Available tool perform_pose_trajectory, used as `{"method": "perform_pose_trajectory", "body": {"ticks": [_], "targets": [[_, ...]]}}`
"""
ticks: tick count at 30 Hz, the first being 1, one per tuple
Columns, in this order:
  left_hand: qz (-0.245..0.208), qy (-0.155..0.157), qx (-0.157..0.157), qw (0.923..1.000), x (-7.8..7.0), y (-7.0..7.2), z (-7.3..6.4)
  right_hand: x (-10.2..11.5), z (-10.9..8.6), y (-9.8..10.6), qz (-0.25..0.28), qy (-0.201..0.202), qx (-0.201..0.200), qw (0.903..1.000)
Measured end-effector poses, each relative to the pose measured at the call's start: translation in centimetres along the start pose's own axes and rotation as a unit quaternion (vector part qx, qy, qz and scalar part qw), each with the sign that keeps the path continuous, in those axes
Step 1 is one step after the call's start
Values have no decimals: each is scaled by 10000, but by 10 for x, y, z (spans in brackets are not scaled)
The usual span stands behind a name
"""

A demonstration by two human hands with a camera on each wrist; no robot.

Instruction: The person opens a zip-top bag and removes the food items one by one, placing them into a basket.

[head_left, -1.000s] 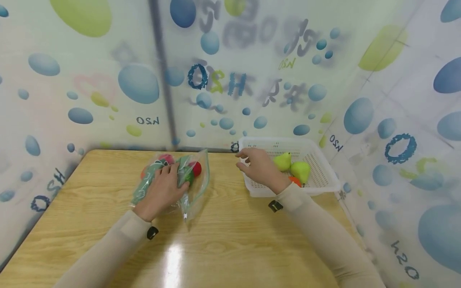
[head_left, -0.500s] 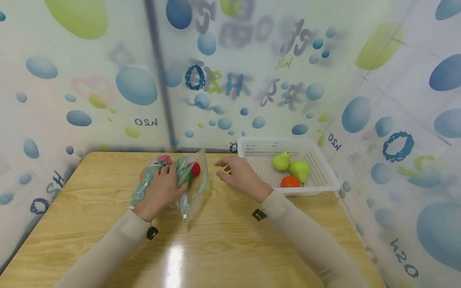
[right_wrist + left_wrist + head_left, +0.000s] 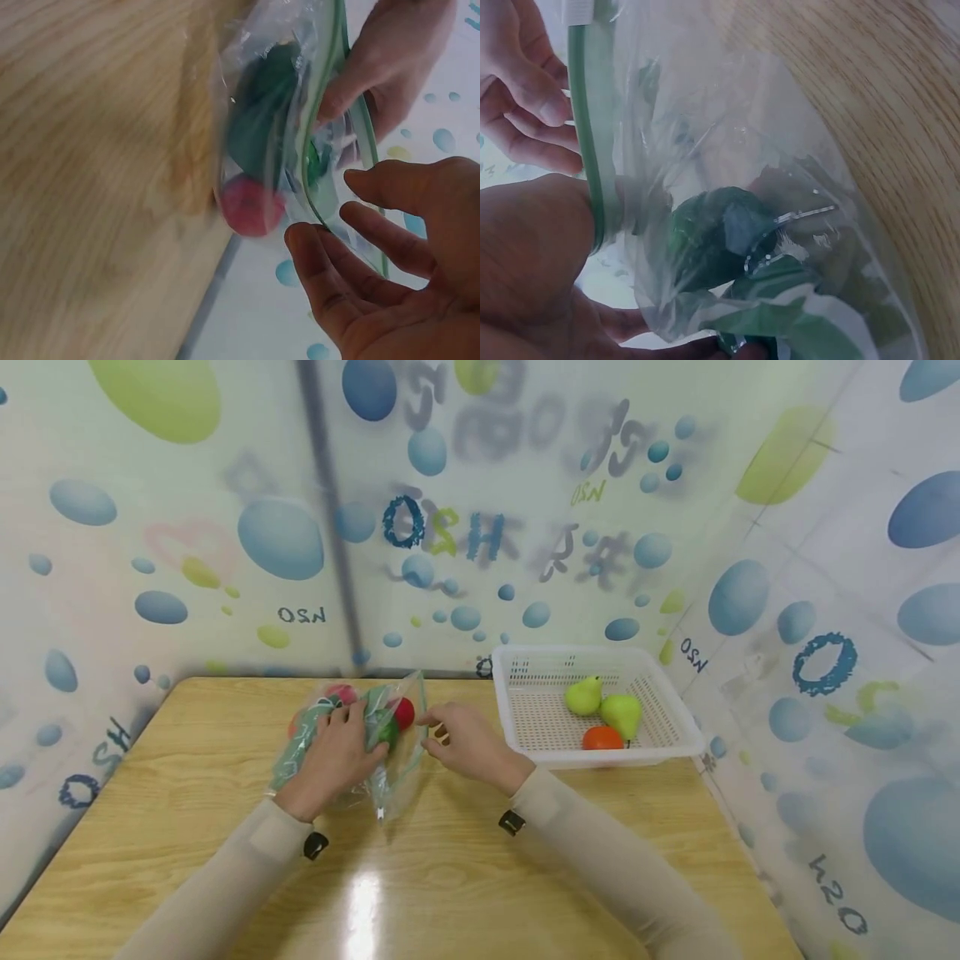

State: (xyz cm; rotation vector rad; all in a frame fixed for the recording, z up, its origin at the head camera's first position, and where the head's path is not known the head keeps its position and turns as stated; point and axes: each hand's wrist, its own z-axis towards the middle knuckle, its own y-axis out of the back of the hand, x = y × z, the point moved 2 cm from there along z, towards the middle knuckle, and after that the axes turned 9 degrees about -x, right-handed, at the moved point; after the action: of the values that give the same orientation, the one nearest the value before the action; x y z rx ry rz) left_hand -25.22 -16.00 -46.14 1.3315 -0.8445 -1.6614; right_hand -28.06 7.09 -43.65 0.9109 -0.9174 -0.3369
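A clear zip bag (image 3: 408, 770) with a green zip edge lies on the table, its mouth facing right. Inside show a red round piece (image 3: 403, 713), a green piece (image 3: 387, 732) and a pink one (image 3: 342, 694) at the back. My left hand (image 3: 335, 762) lies over the bag, gripping its upper layer between thumb and fingers and lifting the mouth apart. At that mouth is my right hand (image 3: 471, 748), fingers bent and spread, holding nothing. Its fingertips (image 3: 301, 238) are right at the green zip edge in the right wrist view.
To the right, against the back wall, stands a white perforated plastic basket (image 3: 678, 750). It holds two green pears (image 3: 622, 717) and an orange-red round fruit (image 3: 603, 738). Patterned walls (image 3: 465, 460) border the wooden table (image 3: 465, 877) at the back and sides.
My right hand has moved left from over the basket's left rim to the bag's mouth, uncovering the orange-red fruit. My left hand has stayed on the bag.
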Motion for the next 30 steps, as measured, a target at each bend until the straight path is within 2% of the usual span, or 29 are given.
{"method": "perform_pose_trajectory", "body": {"ticks": [3, 8, 11, 15, 17, 22, 30], "targets": [[-31, 76, 105, 9999, 0, 2, 0, 4, 0, -9, -310, 132, -184, 9993], [21, 11, 154, 9999, 1, 5, 0, 12, 0, -18, -769, 556, -696, 9931], [7, 20, 94, 10000, 3, 4, 1, 16, 4, -25, -656, 720, -482, 9941], [-93, 61, 72, 9999, 12, -1, 4, 15, 12, -40, -618, 622, 128, 9961], [-137, 58, 96, 9998, 18, -4, 6, 13, 15, -47, -680, 507, 292, 9960], [-222, 85, 161, 9996, 25, -7, 7, 6, 17, -58, -745, 343, 360, 9960], [-58, 192, 481, 9986, 16, 3, 0, 2, 20, -63, -943, 91, 235, 9952]]}}
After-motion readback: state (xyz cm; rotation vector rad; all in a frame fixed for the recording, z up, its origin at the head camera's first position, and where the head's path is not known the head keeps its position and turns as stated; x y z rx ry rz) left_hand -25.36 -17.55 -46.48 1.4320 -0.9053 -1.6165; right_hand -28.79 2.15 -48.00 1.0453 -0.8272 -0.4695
